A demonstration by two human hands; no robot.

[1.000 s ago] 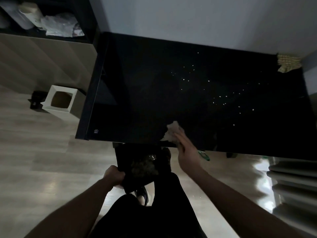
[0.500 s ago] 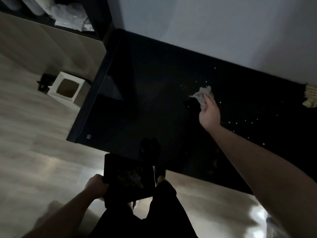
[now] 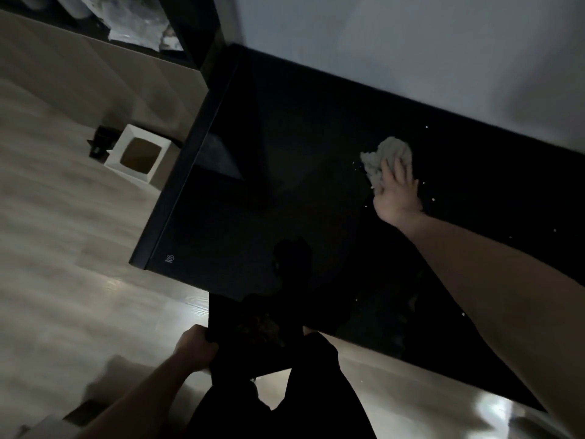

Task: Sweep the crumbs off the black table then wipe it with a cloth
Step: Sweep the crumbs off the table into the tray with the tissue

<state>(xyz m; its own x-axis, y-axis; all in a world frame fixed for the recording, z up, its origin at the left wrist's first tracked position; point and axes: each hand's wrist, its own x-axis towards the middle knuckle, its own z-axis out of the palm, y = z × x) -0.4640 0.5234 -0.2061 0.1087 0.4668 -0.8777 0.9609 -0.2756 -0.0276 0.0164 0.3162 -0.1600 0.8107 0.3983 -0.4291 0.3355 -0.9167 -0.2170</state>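
The glossy black table (image 3: 253, 191) fills the middle of the view, against a pale wall. Small white crumbs (image 3: 425, 185) dot its far right part. My right hand (image 3: 395, 191) presses a crumpled pale cloth (image 3: 384, 155) flat on the tabletop among those crumbs, fingers spread over it. My left hand (image 3: 194, 346) grips the left edge of a dark tray (image 3: 250, 334), held just below the table's near edge; some dim debris lies in the tray.
A white open-topped box (image 3: 137, 155) stands on the wooden floor left of the table, with a small black object beside it. A dark shelf unit (image 3: 190, 30) with plastic bags rises at the top left. My dark-clothed legs are below the tray.
My right hand with the cloth has gone from the table's near edge out to the far crumb patch. The tray stays at the near edge. The view has tilted and shifted left.
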